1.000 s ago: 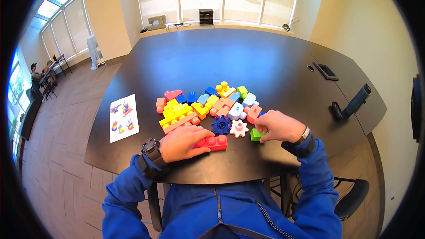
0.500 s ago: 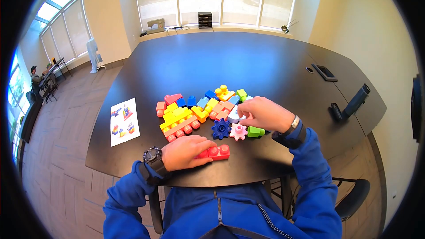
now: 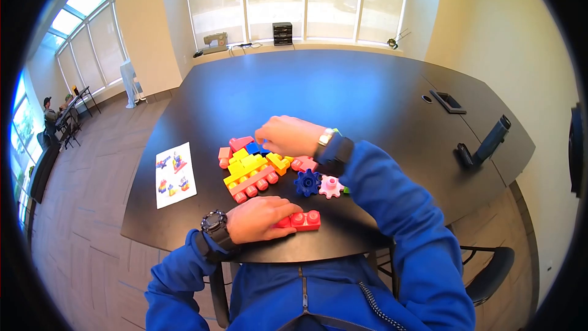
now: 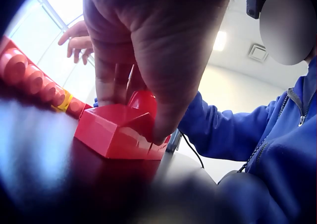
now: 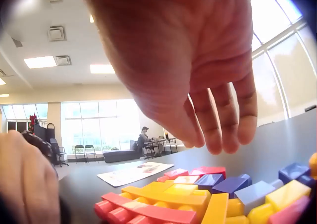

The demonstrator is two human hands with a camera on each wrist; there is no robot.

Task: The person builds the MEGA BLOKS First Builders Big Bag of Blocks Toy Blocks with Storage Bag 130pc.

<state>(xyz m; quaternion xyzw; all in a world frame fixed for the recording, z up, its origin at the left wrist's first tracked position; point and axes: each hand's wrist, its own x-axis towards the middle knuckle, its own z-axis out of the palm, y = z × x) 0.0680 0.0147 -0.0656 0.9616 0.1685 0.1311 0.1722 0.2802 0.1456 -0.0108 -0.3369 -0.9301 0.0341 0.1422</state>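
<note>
Seen from the head, with twelve o'clock at the table's far side, a glossy red plastic block with round studs point(image 3: 308, 224) lies close to the near edge of the black table point(image 3: 367, 233). The left hand point(image 3: 260, 220) sits at its nine o'clock, covering one end. Only the left wrist view shows that end bared beneath the palm, thumb on one side and fingers on the other, pinching the block.

The right hand point(image 3: 290, 136) is at the block's twelve o'clock, well apart from it, above a heap of bright plastic toy blocks point(image 3: 245, 168). From the head its fingertips are hard to judge; the right wrist view shows them pointing down, loosely extended and holding nothing, with a gap above the heap. That view also shows a light blue plastic block point(image 5: 253, 198), hidden from the head.

In the head view, a dark blue plastic gear point(image 3: 307, 182) stands at the red block's twelve, a pink plastic gear point(image 3: 331, 187) between one and two, and a white printed sheet point(image 3: 176, 175) near ten.
</note>
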